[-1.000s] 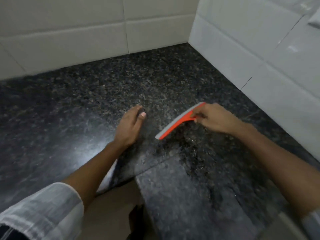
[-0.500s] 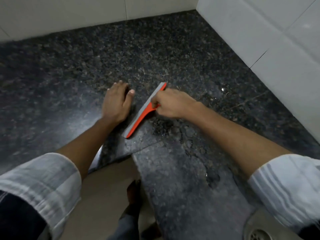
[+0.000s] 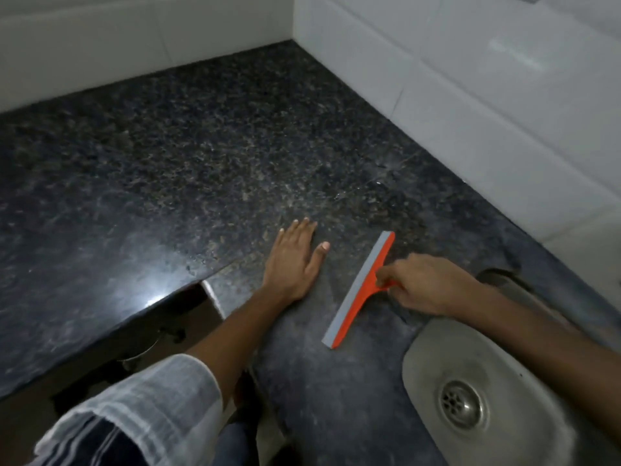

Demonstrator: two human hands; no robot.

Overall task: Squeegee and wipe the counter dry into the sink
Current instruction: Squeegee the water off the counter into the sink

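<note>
An orange squeegee (image 3: pixel 360 290) with a grey rubber blade lies edge-down on the dark speckled granite counter (image 3: pixel 174 169). My right hand (image 3: pixel 423 284) grips its short orange handle from the right, fingers curled round it. My left hand (image 3: pixel 295 260) rests flat on the counter just left of the blade, fingers straight. The steel sink (image 3: pixel 524 375) with its round drain (image 3: pixel 463 403) sits at the lower right, a short way from the blade's near end. A few water drops glint near the right wall.
White tiled walls (image 3: pixel 470 105) meet in the far corner and bound the counter at the back and right. The counter's front edge cuts inward at the lower left, with dark open space below it (image 3: pixel 141 334). My white sleeves show at the bottom.
My right hand has drawn the squeegee toward the sink, away from my left hand, which stays flat on the counter. The view has shifted and the sink bowl now shows.
</note>
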